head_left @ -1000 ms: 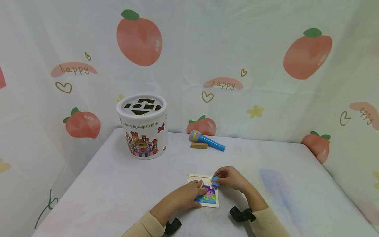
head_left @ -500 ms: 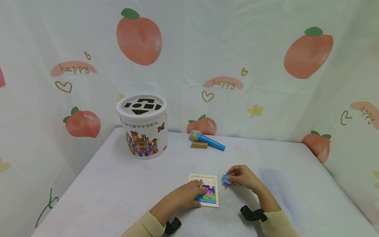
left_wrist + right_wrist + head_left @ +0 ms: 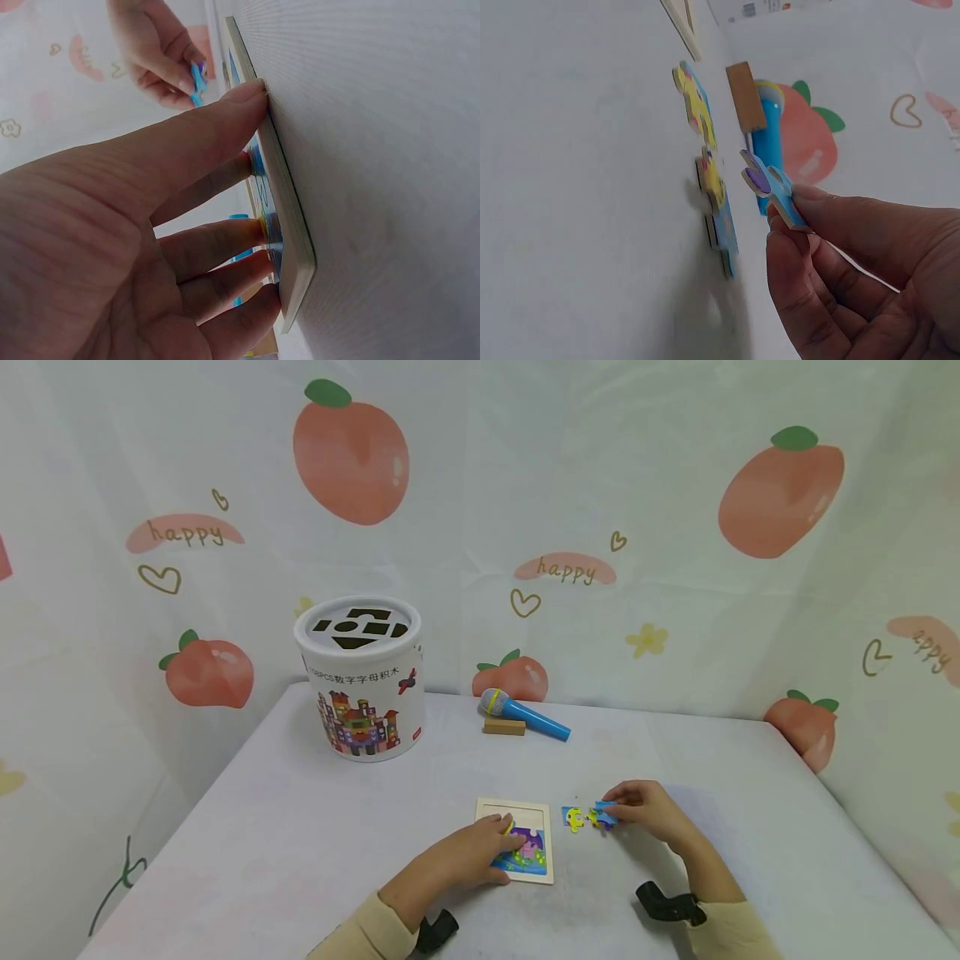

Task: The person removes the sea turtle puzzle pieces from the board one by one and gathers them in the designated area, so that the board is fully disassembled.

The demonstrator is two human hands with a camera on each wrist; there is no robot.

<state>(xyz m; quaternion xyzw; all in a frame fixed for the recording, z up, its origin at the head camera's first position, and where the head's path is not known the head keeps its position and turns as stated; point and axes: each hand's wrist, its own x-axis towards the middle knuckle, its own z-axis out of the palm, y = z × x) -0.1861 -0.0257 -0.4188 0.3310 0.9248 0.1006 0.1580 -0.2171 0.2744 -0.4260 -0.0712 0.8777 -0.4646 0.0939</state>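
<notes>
A small wooden jigsaw puzzle board point(image 3: 534, 814) lies on the table, its lower part filled with colourful pieces and its upper part bare wood. My left hand point(image 3: 468, 856) rests on it; in the left wrist view the fingertips press the picture and the thumb point(image 3: 247, 91) touches the near edge. To the right, my right hand point(image 3: 651, 812) pinches a blue and purple puzzle piece point(image 3: 780, 196) between thumb and fingers, raised off the table. Loose blue and yellow puzzle pieces point(image 3: 718, 199) lie flat below it, one of them a yellow-patterned piece point(image 3: 573, 817) beside the board.
A white bucket point(image 3: 363, 693) with shaped holes in its lid stands at the back left. A blue toy microphone point(image 3: 532, 718) and a brown wooden block point(image 3: 504, 727) lie behind the board. A printed cloth point(image 3: 465, 527) hangs behind the table.
My right hand has drawn the blue piece from the board's upper right corner off to the right, over the loose pieces, uncovering a yellow-patterned one. The left hand has stayed on the board.
</notes>
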